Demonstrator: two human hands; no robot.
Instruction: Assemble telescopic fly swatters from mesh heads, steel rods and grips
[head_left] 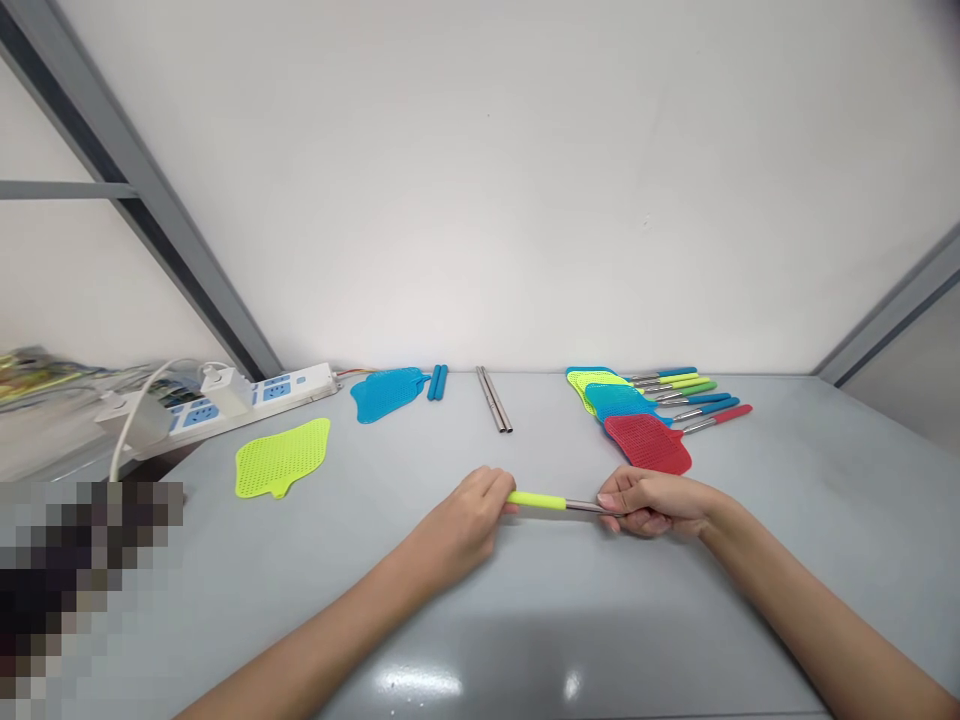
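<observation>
Head view, left hand [476, 515]: closed on yellow grip [536, 499].
Right hand [652, 500]: closed on steel rod [583, 505].
Fitted swatters [646, 444]: 1 o'clock.
Loose head [281, 458]: 10 o'clock.

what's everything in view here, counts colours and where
mesh fly swatter head: 1, yellow-green, flat on the table, left of centre
blue swatter head: 1, blue, back of the table
stacked swatter heads: 4, blue, yellow-green, blue, red, overlapping at back right
telescopic handles: about 6, steel with blue, green or red ends, fanned right of the stack
short rods: 2, blue, back of the table
steel tubes: 2, silver, back centre
power strip: 1, white and blue, back left, with plugs in it
table: 1, pale grey, under everything
wall: 1, white, behind the table
held telescopic handle: 1, yellow-green end and steel rod, between the hands
left hand: 1, around the yellow-green end
right hand: 1, around the steel rod
</observation>
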